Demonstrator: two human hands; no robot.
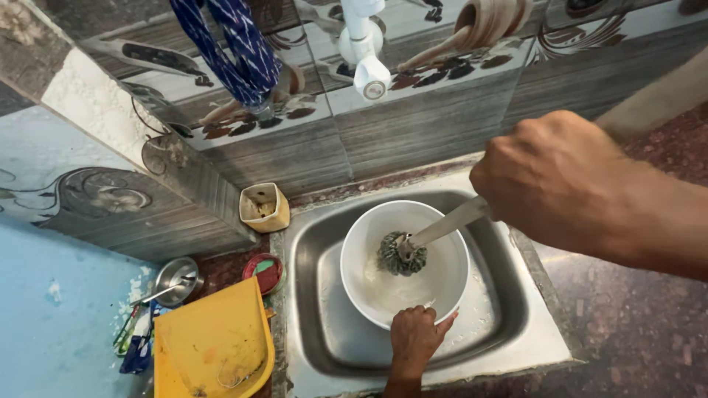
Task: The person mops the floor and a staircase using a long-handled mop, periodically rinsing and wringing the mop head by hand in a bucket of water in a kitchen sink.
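Gripping bowl (404, 264) and scrubber handle (450, 222)

I log, around the steel-grey sink (324, 243): white bowl (435, 280) inside, grey scrubber (402, 254); left of it, yellow dustpan (210, 343), cream cup (264, 208), red lid (265, 273); above it, blue-and-white patterned cloth (240, 48).

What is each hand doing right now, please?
Left hand: closed on the near rim of the white bowl.
Right hand: closed on the metal handle of a scrubber.
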